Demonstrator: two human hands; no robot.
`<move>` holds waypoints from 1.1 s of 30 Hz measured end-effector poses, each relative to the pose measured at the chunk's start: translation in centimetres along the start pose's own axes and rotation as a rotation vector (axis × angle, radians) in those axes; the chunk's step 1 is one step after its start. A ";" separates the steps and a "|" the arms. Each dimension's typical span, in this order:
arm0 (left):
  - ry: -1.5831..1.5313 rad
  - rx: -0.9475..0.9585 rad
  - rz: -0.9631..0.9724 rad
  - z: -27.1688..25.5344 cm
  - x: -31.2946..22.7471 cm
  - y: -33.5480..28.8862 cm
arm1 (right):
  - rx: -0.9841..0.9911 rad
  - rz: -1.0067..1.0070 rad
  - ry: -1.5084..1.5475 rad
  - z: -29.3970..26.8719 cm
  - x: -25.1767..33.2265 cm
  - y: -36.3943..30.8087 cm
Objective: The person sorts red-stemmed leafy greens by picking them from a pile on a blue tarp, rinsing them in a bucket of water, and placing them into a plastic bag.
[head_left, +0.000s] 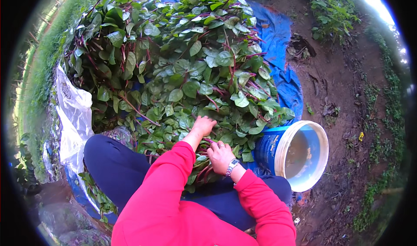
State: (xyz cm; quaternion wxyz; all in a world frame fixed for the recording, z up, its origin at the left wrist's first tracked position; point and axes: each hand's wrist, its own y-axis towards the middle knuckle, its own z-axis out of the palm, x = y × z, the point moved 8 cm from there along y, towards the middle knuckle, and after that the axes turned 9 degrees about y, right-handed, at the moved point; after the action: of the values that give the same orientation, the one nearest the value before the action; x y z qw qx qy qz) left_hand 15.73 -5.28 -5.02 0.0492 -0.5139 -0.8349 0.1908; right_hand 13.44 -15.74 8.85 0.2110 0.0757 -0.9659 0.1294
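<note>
A broad heap of leafy greens with red-purple stems (178, 79) spreads in front of me. My left hand (204, 125) reaches onto the near part of the heap, its fingers slightly apart against the leaves and no stem visible in them. Closer to my body, my right hand (220, 155) is closed around a bunch of red-stemmed greens (202, 171) above my lap. A ring and a metal wristwatch (232, 167) are on that hand and wrist. The fingertips of both hands are partly hidden by leaves.
A blue tarp (289, 89) lies under the heap. To the right, a blue bucket with a white rim (323, 148) lies tipped, its mouth facing right. Clear plastic sheeting (74, 111) lies at the left. Bare soil (339, 159) and weeds (332, 11) border the right side.
</note>
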 end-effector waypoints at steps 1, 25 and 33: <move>0.030 0.023 0.015 0.3 0.0 0.2 | 0.004 -0.004 0.006 0.0 0.1 0.1; -0.728 -0.881 -0.704 -7.1 15.1 -1.6 | -0.127 -0.079 -0.032 -1.9 0.8 0.6; -0.418 -0.311 -0.854 -6.6 16.3 0.5 | -0.059 -0.037 -0.026 -1.4 0.3 0.3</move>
State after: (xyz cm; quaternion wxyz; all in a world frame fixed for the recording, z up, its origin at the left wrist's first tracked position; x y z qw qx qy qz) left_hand 10.41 11.01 -0.98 -0.1229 -0.0784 -0.9813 0.1257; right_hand 13.69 -15.12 10.15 0.2028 0.0892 -0.9704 0.0960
